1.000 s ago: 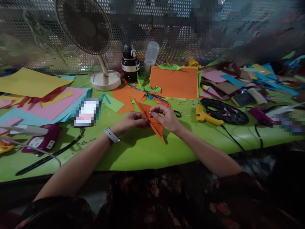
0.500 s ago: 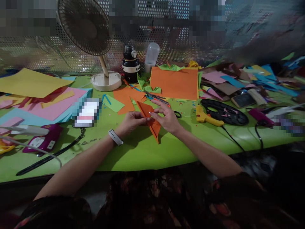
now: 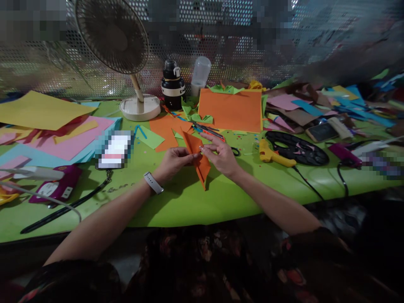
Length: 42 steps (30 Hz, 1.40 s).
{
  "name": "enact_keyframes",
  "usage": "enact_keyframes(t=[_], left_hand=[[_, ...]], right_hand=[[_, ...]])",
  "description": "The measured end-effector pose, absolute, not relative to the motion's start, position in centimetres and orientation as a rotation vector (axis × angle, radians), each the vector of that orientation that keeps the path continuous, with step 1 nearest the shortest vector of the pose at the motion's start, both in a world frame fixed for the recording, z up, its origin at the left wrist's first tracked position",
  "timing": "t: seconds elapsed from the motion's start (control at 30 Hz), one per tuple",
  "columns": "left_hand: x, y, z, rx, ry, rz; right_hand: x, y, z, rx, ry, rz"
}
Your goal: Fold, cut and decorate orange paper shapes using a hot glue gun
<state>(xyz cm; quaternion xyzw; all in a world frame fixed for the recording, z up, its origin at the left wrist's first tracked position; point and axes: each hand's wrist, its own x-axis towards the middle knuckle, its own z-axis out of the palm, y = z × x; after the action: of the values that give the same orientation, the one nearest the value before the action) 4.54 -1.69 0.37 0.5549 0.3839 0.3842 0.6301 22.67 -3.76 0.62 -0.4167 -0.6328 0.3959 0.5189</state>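
Observation:
My left hand [image 3: 174,163] pinches a folded piece of orange paper [image 3: 202,168] between thumb and fingers, near the middle of its left side. The paper is held up at a slant above the table, with a long crease and a pointed lower end. At the opposite side, my right hand [image 3: 222,158] has its thumb and a finger closed at the paper's upper right edge, while its other fingers stretch out; part of this contact is hidden. Behind the hands lie pens [image 3: 208,129] and a flat orange sheet [image 3: 164,126]. The black handle of scissors [image 3: 235,151] shows beside my right hand.
A fan [image 3: 140,108], a dark bottle [image 3: 173,90] and a large orange sheet [image 3: 230,110] stand or lie at the back. On the left are coloured sheets [image 3: 41,110] and a phone [image 3: 115,149]. A yellow glue gun [image 3: 268,153] with its cord lies right.
The folded orange paper has turned slightly, its lower point shifting a little left. My right thumb has slid slightly along it; my left hand keeps its pinch.

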Motion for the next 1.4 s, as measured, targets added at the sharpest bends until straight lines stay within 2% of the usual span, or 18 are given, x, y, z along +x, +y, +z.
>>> enact_keyframes(t=[0.53, 0.63, 0.9, 1.17, 1.4], left_hand=[[4.5, -1.7, 0.7, 1.331, 0.858, 0.928], [4.2, -1.6, 0.9, 1.335, 0.835, 0.868], [3.6, -1.5, 1.6, 1.38, 0.731, 0.648], [2.2, -0.3, 1.8, 1.376, 0.72, 0.5], [2.1, -0.3, 2.1, 1.366, 0.768, 0.415]], right_hand=[[23.0, -3.2, 0.4, -1.014, -1.378, 1.068], [23.5, -3.1, 1.1, -1.046, -1.363, 1.083], [23.4, -3.8, 1.8, -1.017, -1.578, 1.456], [24.0, -4.0, 2.5, -0.965, -1.689, 1.596], [24.1, -4.0, 2.6, -1.045, -1.729, 1.552]])
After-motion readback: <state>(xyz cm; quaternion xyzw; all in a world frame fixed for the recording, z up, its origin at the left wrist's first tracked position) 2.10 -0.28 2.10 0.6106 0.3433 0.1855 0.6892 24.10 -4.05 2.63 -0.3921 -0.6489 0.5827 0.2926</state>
